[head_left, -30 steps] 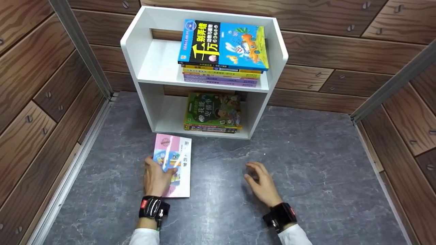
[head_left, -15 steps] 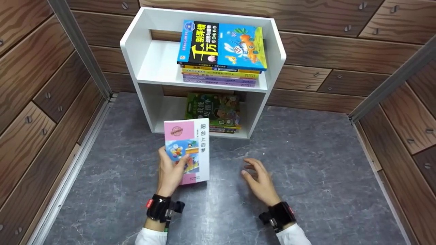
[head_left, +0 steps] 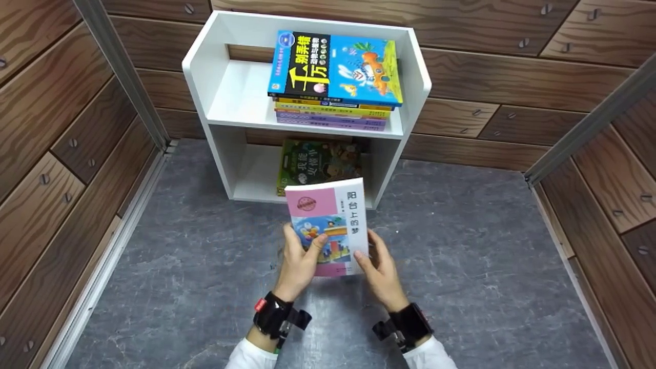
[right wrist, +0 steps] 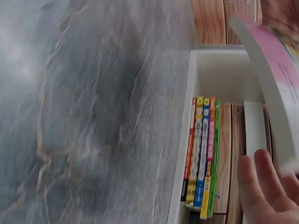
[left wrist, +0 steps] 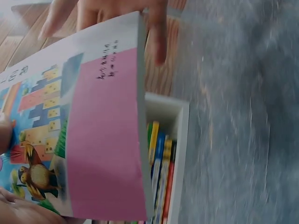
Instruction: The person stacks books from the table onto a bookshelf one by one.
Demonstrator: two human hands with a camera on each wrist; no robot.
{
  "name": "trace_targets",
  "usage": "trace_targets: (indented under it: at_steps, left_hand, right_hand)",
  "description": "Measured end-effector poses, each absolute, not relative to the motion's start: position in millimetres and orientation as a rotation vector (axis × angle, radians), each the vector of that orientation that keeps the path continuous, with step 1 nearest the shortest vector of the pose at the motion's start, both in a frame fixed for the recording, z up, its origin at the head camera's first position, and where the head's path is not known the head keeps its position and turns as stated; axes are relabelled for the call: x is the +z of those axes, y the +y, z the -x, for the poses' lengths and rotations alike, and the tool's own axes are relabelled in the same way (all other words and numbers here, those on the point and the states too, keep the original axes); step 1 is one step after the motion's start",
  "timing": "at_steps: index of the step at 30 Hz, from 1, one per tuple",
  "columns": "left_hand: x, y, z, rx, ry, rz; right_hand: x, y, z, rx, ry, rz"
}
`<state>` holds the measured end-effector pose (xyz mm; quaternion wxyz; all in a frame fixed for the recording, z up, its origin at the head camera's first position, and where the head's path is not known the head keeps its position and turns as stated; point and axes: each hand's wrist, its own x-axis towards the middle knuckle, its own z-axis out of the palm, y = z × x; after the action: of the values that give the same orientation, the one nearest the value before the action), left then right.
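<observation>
In the head view my left hand (head_left: 298,261) grips the left side of a pink-and-white paperback book (head_left: 341,202), with the thumb across its illustrated cover. The book is held up off the floor, in front of the shelf. My right hand (head_left: 382,269) is at the book's right edge, its thumb overlapping the cover in the head view. Seen from the left wrist, the right hand's fingers (left wrist: 160,37) are spread around that edge, and no thumb presses the cover. From the right wrist, loosely bent fingers (right wrist: 261,186) lie close beside the book's edge (right wrist: 275,107).
A white two-tier shelf (head_left: 215,154) stands against the wood-patterned wall. Its upper tier bears a book stack topped by a blue book (head_left: 359,66); the lower tier holds a stack under a green book (head_left: 294,159). Grey marbled floor (head_left: 476,246) surrounds it.
My left hand has lifted the book off the floor and carried it to the right. The right hand has stayed near its place, moving slightly left to the book's edge.
</observation>
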<state>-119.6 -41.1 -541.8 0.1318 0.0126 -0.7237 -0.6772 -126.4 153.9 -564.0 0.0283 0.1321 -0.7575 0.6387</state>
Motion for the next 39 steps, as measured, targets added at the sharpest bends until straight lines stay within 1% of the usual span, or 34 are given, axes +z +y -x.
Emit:
trace_targets:
  at_steps: [4, 7, 13, 18, 23, 26, 31, 35, 39]
  left_hand:
    - [-544.9, -30.4, 117.3, -2.04, -2.064, 0.04]
    - [-548.5, -26.9, 115.6, -2.047, -2.042, 0.032]
    - [-551.7, -28.2, 114.3, -2.089, -1.981, 0.035]
    - [-550.0, -36.1, 117.2, -2.116, -1.904, 0.133]
    - [-543.4, -59.2, 121.2, -2.079, -1.872, 0.173]
    - [-539.5, -76.7, 123.1, -2.002, -1.958, 0.246]
    - [-532.6, -100.8, 122.6, -1.748, -2.25, 0.441]
    - [-528.0, -104.6, 118.0, -1.64, -2.422, 0.52]
    - [-530.0, -99.4, 114.9, -1.672, -2.485, 0.588]
  right_hand:
    - [-563.4, 152.3, 122.9, 1.968, -2.286, -0.375]
    - [-564.1, 152.7, 122.0, 1.949, -2.275, -0.386]
    - [-563.5, 156.6, 123.4, 1.919, -2.283, -0.486]
    - [-558.5, 167.3, 128.4, 1.833, -2.279, -0.611]
    - [-550.6, 184.1, 133.2, 1.711, -2.335, -0.758]
    - [-543.3, 194.8, 136.1, 1.64, -2.409, -0.837]
    - [-526.9, 209.4, 143.7, 1.551, -2.543, -0.931]
    - [-516.6, 215.6, 150.3, 1.49, -2.636, -0.972]
    - [-511.3, 218.3, 153.5, 1.428, -2.757, -0.964]
